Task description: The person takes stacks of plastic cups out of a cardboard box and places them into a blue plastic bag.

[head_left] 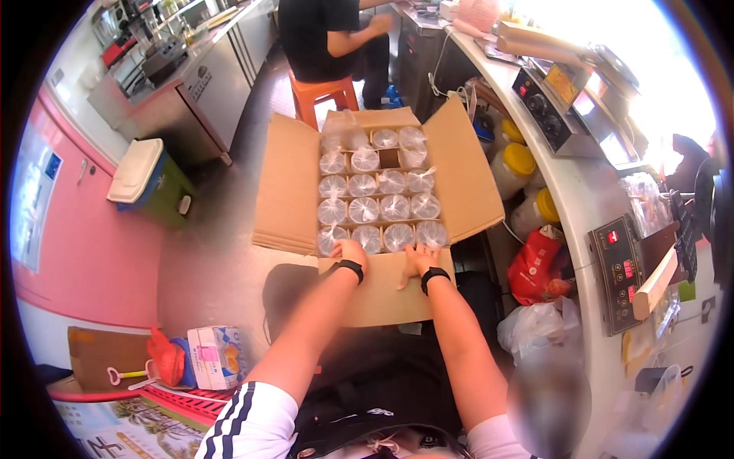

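An open cardboard box (287,187) stands before me with its flaps spread. Thin cardboard dividers split it into cells, which hold rows of clear, round containers (364,209) wrapped in plastic film; they look like cups, seen end-on. Brown cardboard shows in one cell of the second row from the far side. My left hand (351,255) bends over the near-left corner, fingers curled by a wrapped container (332,237), their tips partly hidden. My right hand (417,263) rests at the near edge with thumb and fingers apart, fingertips by the containers of the near row.
Beyond the box a person in black sits on an orange stool (310,92). A counter (569,206) with cooking appliances runs along the right; yellow-lidded tubs (514,164) and a red bag (535,268) sit below it. A green bin (172,191) stands left, near a pink door (84,206).
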Demonstrator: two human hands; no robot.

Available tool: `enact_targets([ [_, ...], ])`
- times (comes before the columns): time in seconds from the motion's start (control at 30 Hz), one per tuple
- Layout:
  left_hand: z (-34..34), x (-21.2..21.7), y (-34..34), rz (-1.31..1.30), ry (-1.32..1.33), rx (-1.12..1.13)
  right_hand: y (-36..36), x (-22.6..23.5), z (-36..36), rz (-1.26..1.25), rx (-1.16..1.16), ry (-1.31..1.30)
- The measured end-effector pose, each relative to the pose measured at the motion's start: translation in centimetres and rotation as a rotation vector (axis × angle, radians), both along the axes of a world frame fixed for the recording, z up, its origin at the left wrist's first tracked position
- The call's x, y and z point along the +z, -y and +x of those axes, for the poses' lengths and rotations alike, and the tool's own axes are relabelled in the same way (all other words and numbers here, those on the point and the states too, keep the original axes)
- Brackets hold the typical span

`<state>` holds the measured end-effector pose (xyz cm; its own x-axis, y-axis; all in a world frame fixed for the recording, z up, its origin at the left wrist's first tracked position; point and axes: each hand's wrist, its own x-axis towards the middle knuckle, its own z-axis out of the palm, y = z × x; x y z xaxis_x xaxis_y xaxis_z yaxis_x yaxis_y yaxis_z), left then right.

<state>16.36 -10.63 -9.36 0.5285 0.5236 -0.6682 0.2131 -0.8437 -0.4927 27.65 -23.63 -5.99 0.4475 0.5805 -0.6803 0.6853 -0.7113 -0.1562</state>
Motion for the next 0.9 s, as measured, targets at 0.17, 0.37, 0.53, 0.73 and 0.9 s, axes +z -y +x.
enact_targets([
  [0.17,0.8,0.9,0.6,0.055,-0.005,0.015,0.1,-0.3,0.3,0.005,-0.007,0.022],
  [0.37,0.5,1.1,0.3,-0.034,-0.091,-0.016,0.3,0.4,-0.1,0.033,0.005,0.026],
  [0.53,0.1,1.4,0.2,-0.021,-0.062,-0.002,0.0,-0.1,-0.1,-0.003,0.016,0.016],
  [0.73,0.1,2.0,0.4,-0.036,-0.037,-0.004,0.1,-1.6,0.5,-0.005,0.03,0.038],
  [0.9,0.1,1.2,0.3,0.008,-0.051,0.035,0.2,-1.8,0.2,0.007,0.038,0.039],
])
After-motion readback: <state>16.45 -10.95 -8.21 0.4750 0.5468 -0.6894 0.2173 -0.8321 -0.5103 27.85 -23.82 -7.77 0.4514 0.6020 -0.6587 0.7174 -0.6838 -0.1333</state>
